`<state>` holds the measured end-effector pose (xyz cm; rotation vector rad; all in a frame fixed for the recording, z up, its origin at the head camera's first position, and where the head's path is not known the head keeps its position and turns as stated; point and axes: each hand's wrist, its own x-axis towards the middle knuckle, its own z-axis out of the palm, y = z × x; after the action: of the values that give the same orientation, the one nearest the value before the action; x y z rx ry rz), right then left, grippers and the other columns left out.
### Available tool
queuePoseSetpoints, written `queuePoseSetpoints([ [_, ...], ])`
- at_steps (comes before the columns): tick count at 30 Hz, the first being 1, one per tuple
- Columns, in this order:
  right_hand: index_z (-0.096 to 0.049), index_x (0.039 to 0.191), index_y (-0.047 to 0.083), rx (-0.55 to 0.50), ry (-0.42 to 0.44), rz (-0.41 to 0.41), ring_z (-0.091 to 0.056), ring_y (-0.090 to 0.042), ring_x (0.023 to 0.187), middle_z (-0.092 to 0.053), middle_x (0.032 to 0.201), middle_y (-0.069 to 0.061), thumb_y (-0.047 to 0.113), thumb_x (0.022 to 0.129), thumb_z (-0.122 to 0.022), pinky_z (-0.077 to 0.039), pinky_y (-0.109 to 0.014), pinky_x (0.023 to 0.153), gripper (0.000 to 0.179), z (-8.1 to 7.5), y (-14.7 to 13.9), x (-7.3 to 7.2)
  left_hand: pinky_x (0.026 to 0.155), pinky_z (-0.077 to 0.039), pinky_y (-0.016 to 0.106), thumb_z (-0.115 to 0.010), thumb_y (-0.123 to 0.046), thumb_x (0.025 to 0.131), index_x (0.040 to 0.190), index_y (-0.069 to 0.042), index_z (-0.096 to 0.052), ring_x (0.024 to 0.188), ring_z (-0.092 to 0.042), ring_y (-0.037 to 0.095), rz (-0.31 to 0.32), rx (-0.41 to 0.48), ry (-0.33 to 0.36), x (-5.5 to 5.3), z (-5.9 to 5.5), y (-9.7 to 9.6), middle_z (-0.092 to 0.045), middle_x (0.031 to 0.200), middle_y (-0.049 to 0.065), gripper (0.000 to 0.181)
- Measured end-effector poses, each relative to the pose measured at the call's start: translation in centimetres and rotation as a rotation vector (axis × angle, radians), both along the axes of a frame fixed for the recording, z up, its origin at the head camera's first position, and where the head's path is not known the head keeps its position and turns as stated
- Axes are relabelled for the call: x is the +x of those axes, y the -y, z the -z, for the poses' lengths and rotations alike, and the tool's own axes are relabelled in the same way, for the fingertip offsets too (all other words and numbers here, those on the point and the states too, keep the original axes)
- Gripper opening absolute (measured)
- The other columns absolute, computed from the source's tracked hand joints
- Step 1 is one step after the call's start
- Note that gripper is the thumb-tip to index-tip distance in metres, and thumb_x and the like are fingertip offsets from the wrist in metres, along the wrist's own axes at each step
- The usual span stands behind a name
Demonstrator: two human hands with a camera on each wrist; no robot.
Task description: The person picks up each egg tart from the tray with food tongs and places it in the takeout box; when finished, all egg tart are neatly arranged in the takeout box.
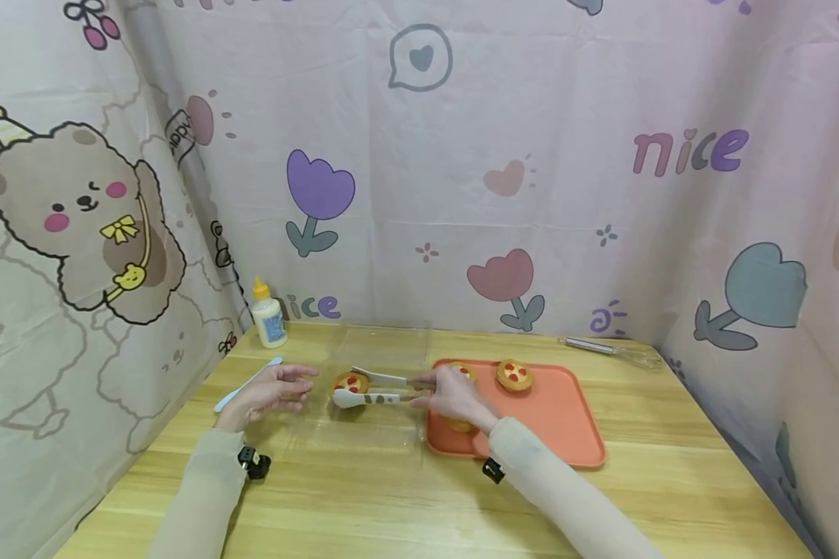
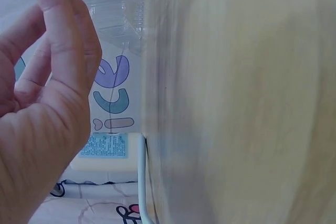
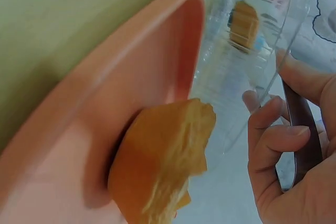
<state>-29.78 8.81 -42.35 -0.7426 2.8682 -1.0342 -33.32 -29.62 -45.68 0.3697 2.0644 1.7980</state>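
R hand is clamped on the handle end of the tongs, fingers and thumb curled round it; R wrist view shows the same grip close up, w/ a dark strip of the handle btwn thumb and fingers. Tongs point left, over the clear plastic container, their two arms spread. Mini pizza sits within the container's outline, toward its L side, btwn the tong ends; can't tell if both ends touch it.

L hand hovers near the container's L edge, fingers apart and loosely bent; can't tell if the fingertips touch the plastic.

Orange tray is just R of the container, on the wood surface. On it: a far pizza near the back edge, fully visible, plus two more, partly hidden by R hand and wrist: a back-left pizza and a front-left pizza.

Also on the surface: white bottle w/ yellow cap, back L; lt-blue stick, partly behind L hand; wire whisk, back R, beyond the tray. Printed cloth hangs behind.
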Motion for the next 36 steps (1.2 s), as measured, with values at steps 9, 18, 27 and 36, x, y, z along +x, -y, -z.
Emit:
queuePoseSetpoints([
  [9,-0.071,0.122,0.016,0.004,-0.002,0.002,-0.048,-0.004,0.055,-0.074,0.113,-0.002,0.031,0.085,-0.078,-0.050,-0.028,0.072,0.041,0.5,0.5,0.0,0.075,-0.061,0.028,-0.061,-0.010,0.097,0.143,0.010,-0.037,0.082,-0.066,0.013,-0.018,0.007,0.000,-0.2,0.4,-0.3,-0.061,0.117,0.018,0.056],
  [18,-0.069,0.124,0.018,0.045,-0.017,0.013,-0.045,-0.004,0.055,-0.072,0.118,0.000,0.035,0.084,-0.077,-0.048,-0.027,0.069,0.044,0.8,0.9,-0.3,0.075,-0.061,0.028,-0.061,-0.011,0.097,0.144,0.012,-0.034,0.082,-0.066,0.013,-0.008,0.012,-0.010,-0.2,0.5,-0.2,-0.063,0.111,0.014,0.059],
  [27,-0.068,0.126,0.018,0.030,-0.039,-0.020,-0.057,-0.007,0.068,-0.072,0.118,0.001,0.034,0.082,-0.079,-0.053,-0.028,0.070,0.048,0.8,0.7,-0.4,0.076,-0.061,0.028,-0.060,-0.011,0.098,0.144,0.011,-0.036,0.083,-0.067,0.013,-0.023,0.024,0.007,0.1,0.9,0.2,-0.066,0.107,0.011,0.056],
  [36,-0.070,0.123,0.019,0.067,-0.060,-0.037,-0.063,-0.011,0.083,-0.072,0.115,-0.001,0.038,0.078,-0.082,-0.055,-0.031,0.080,0.050,-0.9,-0.8,-0.5,0.072,-0.061,0.027,-0.060,-0.011,0.098,0.143,0.010,-0.037,0.081,-0.065,0.011,-0.028,0.003,0.009,0.0,0.1,-0.1,-0.063,0.108,0.010,0.055],
])
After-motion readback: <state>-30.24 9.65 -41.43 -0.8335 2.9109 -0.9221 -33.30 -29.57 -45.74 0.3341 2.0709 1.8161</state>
